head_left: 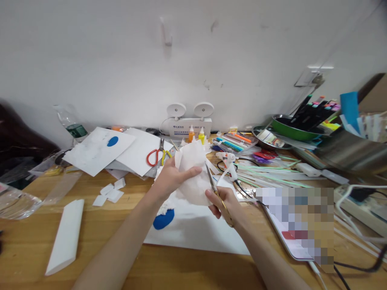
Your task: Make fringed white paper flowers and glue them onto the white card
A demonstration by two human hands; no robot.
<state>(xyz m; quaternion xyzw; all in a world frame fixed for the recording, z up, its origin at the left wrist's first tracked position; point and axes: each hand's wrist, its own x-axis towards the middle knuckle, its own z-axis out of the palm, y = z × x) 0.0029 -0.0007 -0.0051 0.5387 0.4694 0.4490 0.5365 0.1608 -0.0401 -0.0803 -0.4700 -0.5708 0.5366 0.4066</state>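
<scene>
My left hand (172, 177) grips a white piece of paper or thin sheet (193, 191) with a rounded lower edge, thumb lying across its front. In my right hand (223, 201) is a pair of scissors (211, 177) with gold-coloured handles, blades pointing up along the sheet's right edge. Whether the blades are parted I cannot tell. Both hands are above a large white sheet (199, 233) on the wooden table. On that sheet lies a blue oval (164, 220) with crumpled white bits at its upper edge, partly hidden by my left hand.
Red-handled scissors (153, 157) rest on white papers (96, 149) at the back left. Small white squares (110, 192) and a folded white strip (66, 235) lie left. A glue gun (229, 163), straws and a charging tablet (290, 233) crowd the right side.
</scene>
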